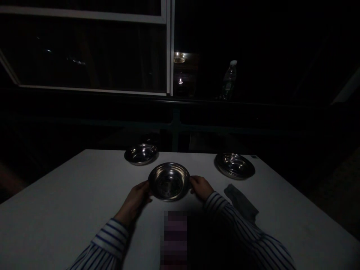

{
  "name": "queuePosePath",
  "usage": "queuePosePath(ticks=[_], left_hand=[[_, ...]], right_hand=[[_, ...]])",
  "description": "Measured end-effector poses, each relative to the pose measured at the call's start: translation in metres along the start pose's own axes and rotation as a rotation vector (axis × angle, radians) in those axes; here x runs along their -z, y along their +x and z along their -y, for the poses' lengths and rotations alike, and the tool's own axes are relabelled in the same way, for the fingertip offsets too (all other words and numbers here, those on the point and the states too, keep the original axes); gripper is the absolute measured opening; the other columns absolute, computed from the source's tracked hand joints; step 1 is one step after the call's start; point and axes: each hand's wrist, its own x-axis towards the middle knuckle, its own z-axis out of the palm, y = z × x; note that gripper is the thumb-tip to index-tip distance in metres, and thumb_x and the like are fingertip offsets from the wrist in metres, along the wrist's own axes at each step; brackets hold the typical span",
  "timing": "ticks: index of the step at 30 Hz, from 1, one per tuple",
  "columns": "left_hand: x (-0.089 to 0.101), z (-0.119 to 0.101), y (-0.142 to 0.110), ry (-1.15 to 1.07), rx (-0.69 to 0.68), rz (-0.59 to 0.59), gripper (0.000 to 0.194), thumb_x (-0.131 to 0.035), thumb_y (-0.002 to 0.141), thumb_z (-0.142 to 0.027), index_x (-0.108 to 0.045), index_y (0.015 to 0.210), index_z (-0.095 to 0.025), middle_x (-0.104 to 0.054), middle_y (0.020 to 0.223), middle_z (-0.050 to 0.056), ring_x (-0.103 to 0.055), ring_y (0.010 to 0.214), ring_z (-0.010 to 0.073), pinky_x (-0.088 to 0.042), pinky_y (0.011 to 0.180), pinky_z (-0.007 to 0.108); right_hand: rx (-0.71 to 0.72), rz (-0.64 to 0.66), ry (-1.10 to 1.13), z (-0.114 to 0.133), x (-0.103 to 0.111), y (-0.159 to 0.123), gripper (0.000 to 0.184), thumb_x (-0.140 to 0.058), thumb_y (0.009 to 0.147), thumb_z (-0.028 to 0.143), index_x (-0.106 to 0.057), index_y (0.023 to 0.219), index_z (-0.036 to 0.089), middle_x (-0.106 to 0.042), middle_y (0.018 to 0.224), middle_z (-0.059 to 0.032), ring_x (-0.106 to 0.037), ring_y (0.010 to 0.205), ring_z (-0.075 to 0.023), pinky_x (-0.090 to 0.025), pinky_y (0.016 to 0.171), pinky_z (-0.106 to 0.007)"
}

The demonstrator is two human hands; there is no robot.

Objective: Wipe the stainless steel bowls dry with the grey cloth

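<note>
The dish [168,182] is at the middle of the bench [70,195], straight in front of the person, held between two hands. The left hand [137,193] has its grip closed on the left edge, and the right hand [200,186] has its grip closed on the right edge, thumb near the rim. Holding it from opposite sides probably keeps a wide, shallow, smooth piece level and spreads its weight, while the hollow is left uncovered and faces up. Whether its base touches the bench or is a little raised, I cannot tell in this dim light. Beyond it to the left sits a second dish [141,154] near the far edge, and to the right a stack [235,165], where several rims seem to nest; matching round shapes would let them sit inside one another and save room. A grey cloth [242,203] lies just beside the right sleeve [239,225], perhaps put there to be within easy reach. The bottle [229,80] stands upright past the bench, by the window [170,48], well apart from the hands.
</note>
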Motion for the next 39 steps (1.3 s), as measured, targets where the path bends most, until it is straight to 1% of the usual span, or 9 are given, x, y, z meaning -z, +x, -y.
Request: queuePosePath(ticks=[3, 7, 11, 14, 18, 22, 27, 34, 39], left_hand=[[0.001, 0.000, 0.003, -0.028, -0.011, 0.032, 0.041, -0.070, 0.065, -0.030, -0.065, 0.103, -0.017, -0.069, 0.084, 0.007, -0.062, 0.065, 0.0131, -0.047, 0.055, 0.025], [-0.005, -0.008, 0.000, -0.069, -0.118, 0.115, 0.051, -0.069, 0.068, -0.035, -0.060, 0.116, -0.019, -0.067, 0.107, 0.009, -0.064, 0.085, 0.0178, -0.050, 0.067, 0.027], [-0.021, -0.021, -0.010, -0.032, -0.181, 0.151, 0.054, -0.067, 0.071, -0.038, -0.057, 0.121, -0.018, -0.065, 0.111, 0.009, -0.063, 0.086, 0.0177, -0.050, 0.070, 0.027], [-0.034, -0.028, -0.017, 0.002, -0.189, 0.194, 0.049, -0.065, 0.073, -0.036, -0.059, 0.118, -0.019, -0.068, 0.100, 0.006, -0.063, 0.078, 0.0153, -0.049, 0.065, 0.026], [-0.056, -0.026, -0.015, 0.037, -0.085, 0.228, 0.040, -0.063, 0.075, -0.031, -0.062, 0.112, -0.016, -0.068, 0.082, 0.005, -0.062, 0.065, 0.0120, -0.047, 0.057, 0.022], [-0.080, -0.017, -0.002, 0.047, 0.006, 0.219, 0.039, -0.058, 0.078, -0.026, -0.058, 0.115, -0.014, -0.067, 0.078, 0.007, -0.061, 0.056, 0.0112, -0.048, 0.052, 0.023], [-0.102, -0.008, 0.019, 0.084, 0.073, 0.249, 0.027, -0.057, 0.076, -0.018, -0.063, 0.101, -0.007, -0.067, 0.073, 0.010, -0.061, 0.051, 0.0130, -0.051, 0.050, 0.026], [-0.124, 0.004, 0.043, 0.132, 0.046, 0.214, 0.025, -0.055, 0.077, -0.018, -0.060, 0.100, -0.008, -0.066, 0.073, 0.009, -0.062, 0.053, 0.0136, -0.052, 0.055, 0.028], [-0.128, -0.001, 0.049, 0.313, -0.039, 0.225, 0.027, -0.053, 0.076, -0.026, -0.063, 0.092, -0.007, -0.067, 0.069, 0.010, -0.063, 0.057, 0.0163, -0.052, 0.060, 0.031]], right_hand=[[0.031, -0.064, 0.085, 0.004, 0.000, -0.002, 0.024, -0.042, 0.079, 0.024, -0.060, 0.089, 0.014, -0.063, 0.065, -0.0030, -0.062, 0.060, -0.0151, -0.046, 0.060, -0.026], [0.094, -0.135, 0.192, 0.010, 0.016, -0.016, 0.028, -0.042, 0.080, 0.034, -0.055, 0.096, 0.016, -0.063, 0.073, -0.0033, -0.062, 0.069, -0.0161, -0.048, 0.066, -0.028], [0.091, -0.198, 0.231, 0.009, 0.037, -0.025, 0.031, -0.045, 0.078, 0.039, -0.055, 0.095, 0.016, -0.064, 0.076, -0.0046, -0.061, 0.070, -0.0174, -0.047, 0.066, -0.029], [0.059, -0.214, 0.237, 0.002, 0.053, -0.026, 0.029, -0.048, 0.077, 0.037, -0.057, 0.094, 0.016, -0.064, 0.074, -0.0036, -0.060, 0.067, -0.0169, -0.046, 0.063, -0.029], [-0.045, -0.173, 0.238, -0.008, 0.073, -0.025, 0.020, -0.051, 0.074, 0.025, -0.059, 0.089, 0.013, -0.061, 0.061, -0.0001, -0.057, 0.055, -0.0141, -0.044, 0.053, -0.026], [-0.169, -0.082, 0.236, -0.019, 0.086, -0.019, 0.013, -0.049, 0.076, 0.013, -0.059, 0.083, 0.012, -0.058, 0.053, 0.0025, -0.053, 0.045, -0.0095, -0.040, 0.045, -0.021], [-0.306, 0.033, 0.173, -0.038, 0.092, -0.003, 0.013, -0.049, 0.085, 0.011, -0.057, 0.075, 0.012, -0.052, 0.052, 0.0063, -0.048, 0.042, -0.0049, -0.037, 0.041, -0.016], [-0.383, 0.089, 0.036, -0.049, 0.094, 0.023, 0.018, -0.051, 0.090, 0.026, -0.057, 0.081, 0.011, -0.052, 0.062, 0.0055, -0.048, 0.047, -0.0044, -0.042, 0.045, -0.017], [-0.345, 0.068, -0.028, -0.043, 0.116, 0.018, 0.011, -0.056, 0.086, 0.017, -0.059, 0.078, 0.012, -0.055, 0.059, 0.0057, -0.051, 0.050, -0.0064, -0.044, 0.052, -0.020]])
